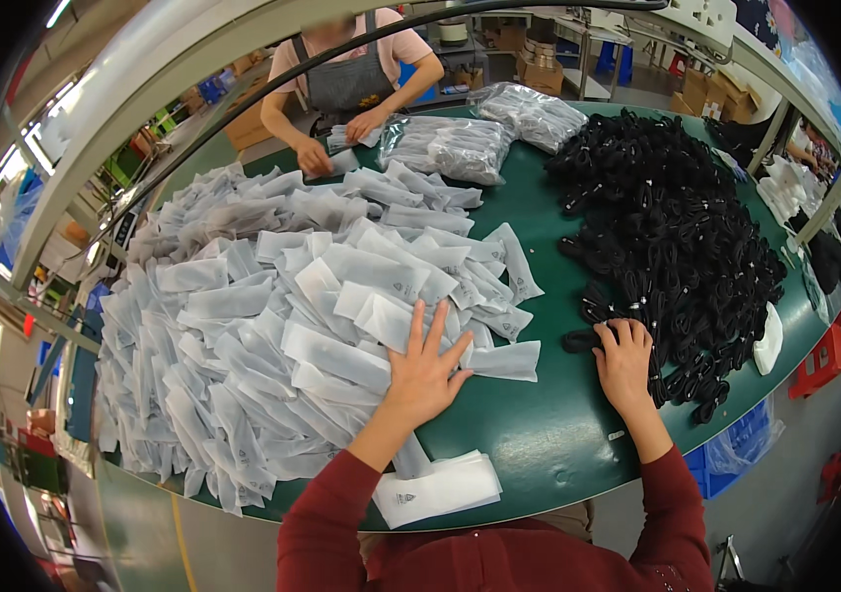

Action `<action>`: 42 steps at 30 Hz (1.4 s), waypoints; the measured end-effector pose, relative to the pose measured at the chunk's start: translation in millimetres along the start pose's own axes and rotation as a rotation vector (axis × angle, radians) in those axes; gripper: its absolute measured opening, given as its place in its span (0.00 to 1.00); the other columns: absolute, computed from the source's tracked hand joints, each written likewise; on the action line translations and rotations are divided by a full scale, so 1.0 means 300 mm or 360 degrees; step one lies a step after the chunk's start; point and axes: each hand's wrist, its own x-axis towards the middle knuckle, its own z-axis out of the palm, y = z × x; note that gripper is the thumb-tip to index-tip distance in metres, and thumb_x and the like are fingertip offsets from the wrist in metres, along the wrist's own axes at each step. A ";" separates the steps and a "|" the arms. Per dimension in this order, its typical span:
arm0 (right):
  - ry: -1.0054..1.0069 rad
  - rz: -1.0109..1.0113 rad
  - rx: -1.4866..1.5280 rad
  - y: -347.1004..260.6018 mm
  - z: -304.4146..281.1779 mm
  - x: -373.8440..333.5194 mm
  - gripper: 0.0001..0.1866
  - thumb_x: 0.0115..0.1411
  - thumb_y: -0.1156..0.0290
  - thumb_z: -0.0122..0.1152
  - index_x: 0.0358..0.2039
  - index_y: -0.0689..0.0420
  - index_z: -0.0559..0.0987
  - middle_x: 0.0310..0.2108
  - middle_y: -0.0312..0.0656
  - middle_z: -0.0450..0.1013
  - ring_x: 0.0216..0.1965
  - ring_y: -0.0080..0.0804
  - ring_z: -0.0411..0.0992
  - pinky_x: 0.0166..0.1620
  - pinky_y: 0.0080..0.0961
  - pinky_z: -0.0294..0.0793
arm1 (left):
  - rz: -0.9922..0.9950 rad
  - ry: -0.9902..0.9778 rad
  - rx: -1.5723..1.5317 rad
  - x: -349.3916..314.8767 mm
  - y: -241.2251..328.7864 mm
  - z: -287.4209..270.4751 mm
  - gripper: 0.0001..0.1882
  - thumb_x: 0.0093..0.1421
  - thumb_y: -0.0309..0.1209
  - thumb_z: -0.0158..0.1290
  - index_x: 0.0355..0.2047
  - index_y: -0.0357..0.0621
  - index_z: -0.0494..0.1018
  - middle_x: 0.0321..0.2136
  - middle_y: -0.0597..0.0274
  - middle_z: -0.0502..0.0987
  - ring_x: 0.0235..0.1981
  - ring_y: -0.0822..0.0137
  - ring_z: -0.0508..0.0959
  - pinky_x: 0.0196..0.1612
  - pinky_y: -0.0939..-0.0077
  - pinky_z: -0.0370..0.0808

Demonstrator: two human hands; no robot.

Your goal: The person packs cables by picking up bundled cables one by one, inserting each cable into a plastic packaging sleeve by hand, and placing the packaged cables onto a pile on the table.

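Note:
My left hand point(423, 367) lies palm down with spread fingers on the near right edge of a big heap of translucent white sleeves point(243, 335). Nothing is gripped in it. At the near left edge of a pile of black coiled cords point(682, 237), my right hand point(624, 363) bends its fingers over a black cord bundle point(578, 341), whose end sticks out on the left. Its palm side is hidden. A small stack of flat white sleeves point(440, 490) rests by the table's near edge, below my left hand.
A green table point(539, 424) carries both heaps. Clear bags of filled sleeves point(445, 148) sit at the far side, where a co-worker point(361, 79) handles sleeves. A white pouch point(767, 338) lies at the right edge. Red stools point(820, 363) and a blue crate point(726, 459) stand beyond that edge.

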 end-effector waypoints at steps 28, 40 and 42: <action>-0.0465 0.0243 0.1314 -0.332 -0.113 -0.272 0.15 0.63 0.72 0.60 0.49 0.61 0.76 0.35 0.55 0.77 0.31 0.56 0.75 0.35 0.37 0.75 | -0.0256 -0.0099 -0.1230 -0.451 0.278 -0.157 0.10 0.55 0.23 0.62 0.37 0.38 0.75 0.34 0.54 0.74 0.33 0.53 0.77 0.35 0.65 0.75; -0.0374 0.0340 0.1508 -0.329 -0.220 -0.300 0.12 0.60 0.76 0.63 0.45 0.62 0.80 0.29 0.43 0.72 0.29 0.34 0.71 0.32 0.27 0.69 | -0.0362 0.0025 -0.1028 -0.463 0.361 -0.070 0.07 0.54 0.24 0.61 0.31 0.42 0.73 0.28 0.60 0.73 0.28 0.59 0.76 0.30 0.67 0.73; -0.0524 0.0240 0.1548 -0.362 -0.247 -0.319 0.13 0.59 0.75 0.64 0.45 0.60 0.81 0.29 0.43 0.72 0.28 0.35 0.70 0.32 0.27 0.69 | -0.0455 -0.0022 -0.1161 -0.460 0.356 -0.086 0.06 0.55 0.23 0.60 0.31 0.41 0.73 0.28 0.60 0.73 0.27 0.61 0.76 0.30 0.69 0.73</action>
